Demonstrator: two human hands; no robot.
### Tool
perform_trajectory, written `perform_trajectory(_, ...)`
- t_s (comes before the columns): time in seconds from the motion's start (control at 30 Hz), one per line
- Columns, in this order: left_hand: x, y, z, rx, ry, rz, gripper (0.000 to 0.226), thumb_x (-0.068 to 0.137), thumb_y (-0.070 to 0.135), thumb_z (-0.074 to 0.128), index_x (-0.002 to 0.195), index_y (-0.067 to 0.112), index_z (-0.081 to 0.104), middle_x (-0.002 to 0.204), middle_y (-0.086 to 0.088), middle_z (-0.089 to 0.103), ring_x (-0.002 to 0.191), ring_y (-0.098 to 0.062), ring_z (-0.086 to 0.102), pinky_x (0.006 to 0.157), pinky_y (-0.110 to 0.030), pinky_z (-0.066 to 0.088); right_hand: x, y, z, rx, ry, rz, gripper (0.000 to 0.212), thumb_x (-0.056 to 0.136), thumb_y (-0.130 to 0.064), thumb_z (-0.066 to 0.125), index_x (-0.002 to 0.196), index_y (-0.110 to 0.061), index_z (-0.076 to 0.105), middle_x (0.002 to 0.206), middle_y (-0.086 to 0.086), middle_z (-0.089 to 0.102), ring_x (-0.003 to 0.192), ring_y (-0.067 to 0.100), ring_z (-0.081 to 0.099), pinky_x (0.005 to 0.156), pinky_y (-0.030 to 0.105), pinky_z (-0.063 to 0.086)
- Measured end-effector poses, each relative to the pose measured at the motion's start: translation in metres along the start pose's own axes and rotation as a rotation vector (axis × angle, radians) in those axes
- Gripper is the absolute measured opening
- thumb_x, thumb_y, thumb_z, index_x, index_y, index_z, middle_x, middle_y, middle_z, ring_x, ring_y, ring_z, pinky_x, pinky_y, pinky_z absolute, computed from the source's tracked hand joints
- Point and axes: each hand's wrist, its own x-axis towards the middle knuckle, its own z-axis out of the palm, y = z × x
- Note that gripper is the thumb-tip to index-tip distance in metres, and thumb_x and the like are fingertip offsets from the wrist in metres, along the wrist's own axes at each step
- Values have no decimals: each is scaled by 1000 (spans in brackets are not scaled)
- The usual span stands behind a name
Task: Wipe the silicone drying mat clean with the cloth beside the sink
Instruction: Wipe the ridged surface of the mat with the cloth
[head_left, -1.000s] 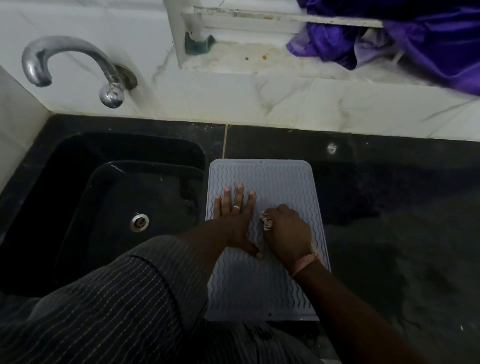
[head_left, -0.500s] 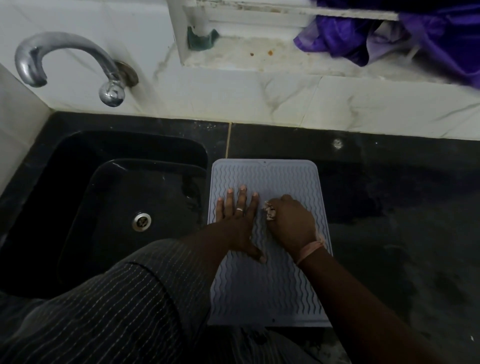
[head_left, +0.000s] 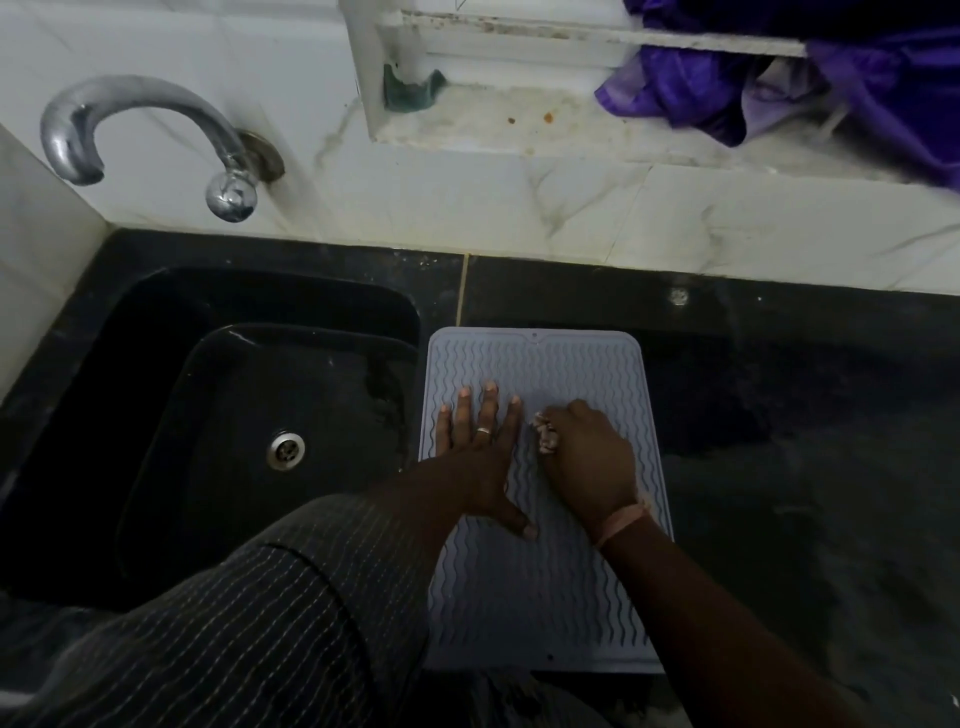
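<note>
A pale grey silicone drying mat (head_left: 535, 597) with wavy ridges lies on the black counter just right of the sink. My left hand (head_left: 480, 457) lies flat on the mat's left half, fingers straight and spread, pressing it down. My right hand (head_left: 589, 460) is curled round a small bunched light cloth (head_left: 546, 435), which peeks out at the knuckles and touches the mat's middle. Most of the cloth is hidden inside the fist.
A black sink (head_left: 249, 415) with a metal drain (head_left: 285, 450) sits left of the mat, under a chrome tap (head_left: 156, 135). The dark counter (head_left: 810, 441) looks wet to the right. Purple fabric (head_left: 831, 88) hangs over the window ledge at the back right.
My right hand with the cloth has slid a little farther up the mat. My left hand stays flat in about the same spot.
</note>
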Motion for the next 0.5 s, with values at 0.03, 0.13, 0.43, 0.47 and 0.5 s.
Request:
perform_trajectory(0.03,0,0,0,2,-1,-3,163,52,88,74,143,28,-48,136,-7,-66,122,-37,-62,108,-63,-31,9,0,-1,-5,-10,2,24,98,-37,56,106,-19,70,100,3,65,88,21,64,69,37,55)
perform_trajectory(0.13,3,1,-1,0,-13,-21,164,50,87,75,140,29,-50,134,-6,-67,120,-35,-64,108,-64,-31,35,-1,-2,-16,-24,13,25,98,-36,53,109,-20,69,103,3,65,91,22,63,72,37,54)
perform_trajectory(0.43,5,1,-1,-20,-23,-30,163,52,83,78,141,31,-49,135,-4,-67,119,-33,-65,106,-61,-34,99,-4,-5,-14,-39,21,22,98,-25,50,103,-14,68,102,8,63,90,26,63,72,38,54)
perform_trajectory(0.47,6,1,-2,-26,-22,-30,163,52,83,79,141,31,-48,135,-4,-67,120,-33,-65,107,-61,-34,104,-5,-5,-21,-45,26,20,98,-25,51,101,-14,68,102,9,62,90,26,63,71,38,54)
perform_trajectory(0.5,6,2,-2,-30,-20,-30,163,52,82,79,142,31,-48,135,-3,-67,121,-33,-64,107,-61,-33,109,-7,-6,-28,-52,39,19,97,-24,51,100,-14,67,102,9,62,91,27,63,71,38,53)
